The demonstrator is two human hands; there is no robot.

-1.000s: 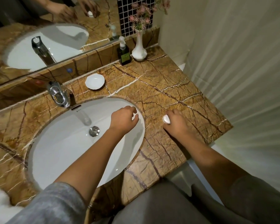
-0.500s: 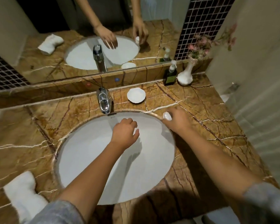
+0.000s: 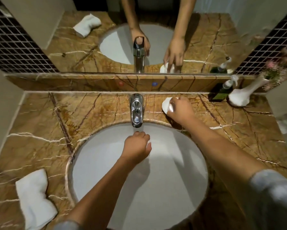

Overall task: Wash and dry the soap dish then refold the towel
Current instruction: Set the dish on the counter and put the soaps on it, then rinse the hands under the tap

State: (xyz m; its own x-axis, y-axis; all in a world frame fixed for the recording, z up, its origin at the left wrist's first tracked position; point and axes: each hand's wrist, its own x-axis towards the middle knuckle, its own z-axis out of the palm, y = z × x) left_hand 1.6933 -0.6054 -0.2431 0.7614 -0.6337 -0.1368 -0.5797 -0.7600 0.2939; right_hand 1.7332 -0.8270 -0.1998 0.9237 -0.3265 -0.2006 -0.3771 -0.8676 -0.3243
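Note:
The white soap dish (image 3: 164, 105) sits on the marble counter to the right of the faucet, mostly hidden under my right hand (image 3: 181, 109). That hand rests over the dish with its fingers closed on a small white bar of soap (image 3: 171, 107). My left hand (image 3: 137, 146) hangs over the white sink basin (image 3: 181, 188) just below the faucet spout, fingers curled in, holding nothing. A crumpled white towel (image 3: 34, 199) lies on the counter at the near left of the basin.
The chrome faucet (image 3: 136, 110) stands at the back middle; I see no water running. A dark pump bottle (image 3: 221, 92) and a white vase of pink flowers (image 3: 240, 97) stand at the back right. A mirror runs behind the counter (image 3: 40, 123).
My right hand has carried the soap from the counter's right side back to the soap dish. My left hand moved up under the faucet. The view swung left, centring on the sink.

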